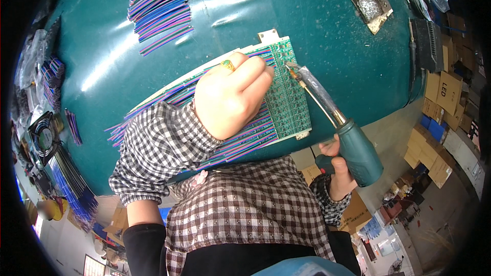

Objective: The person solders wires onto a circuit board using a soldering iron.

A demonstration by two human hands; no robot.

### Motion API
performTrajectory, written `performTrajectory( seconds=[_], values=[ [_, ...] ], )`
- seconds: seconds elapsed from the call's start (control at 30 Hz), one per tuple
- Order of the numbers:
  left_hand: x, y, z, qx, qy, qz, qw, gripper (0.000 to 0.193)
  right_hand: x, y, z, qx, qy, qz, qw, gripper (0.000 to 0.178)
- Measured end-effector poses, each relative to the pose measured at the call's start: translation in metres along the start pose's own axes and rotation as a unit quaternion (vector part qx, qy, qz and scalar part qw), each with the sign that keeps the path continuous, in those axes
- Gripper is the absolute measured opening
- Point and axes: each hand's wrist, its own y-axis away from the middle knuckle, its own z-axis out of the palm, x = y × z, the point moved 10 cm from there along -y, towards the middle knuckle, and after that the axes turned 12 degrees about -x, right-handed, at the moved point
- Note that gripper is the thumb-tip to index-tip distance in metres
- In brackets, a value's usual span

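Where board [289, 89] ends, bare tabletop [337, 46]

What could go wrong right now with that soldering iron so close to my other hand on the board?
The soldering iron tip sits near the left hand fingertips pressing the ribbon wires, so a slip could burn them. The green circuit board may shift if that hand lifts. The tip might also scorch wire insulation.

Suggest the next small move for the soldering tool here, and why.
Probably lower the soldering iron tip onto the nearest wire end. The right hand holds it angled at the green circuit board edge, while the left hand presses the coloured wires flat.
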Motion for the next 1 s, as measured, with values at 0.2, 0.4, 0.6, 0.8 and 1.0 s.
performTrajectory(
  seconds=[0.2, 0.4, 0.6, 0.8, 1.0],
  values=[
    [0.002, 0.001, -0.009, -0.01, -0.008, -0.022, 1.0, 0.027, -0.004, -0.01, -0.003, -0.005, -0.072, -0.045, 0.996, 0.053],
    [0.013, 0.021, -0.064, -0.087, 0.149, -0.087, 0.981, 0.031, 0.003, -0.014, -0.021, 0.016, -0.09, -0.069, 0.993, 0.051],
    [-0.108, 0.061, -0.102, 0.034, 0.104, -0.257, 0.96, 0.016, 0.007, -0.016, -0.025, 0.02, -0.121, -0.063, 0.991, 0.046],
    [-0.139, 0.064, -0.062, 0.032, 0.037, -0.278, 0.959, 0.011, 0.011, -0.01, -0.024, 0.023, -0.115, -0.064, 0.991, 0.043],
    [-0.122, 0.047, -0.06, 0.019, -0.02, -0.226, 0.974, 0.01, 0.011, -0.011, -0.024, 0.045, -0.116, -0.057, 0.991, 0.045]
  ],
)
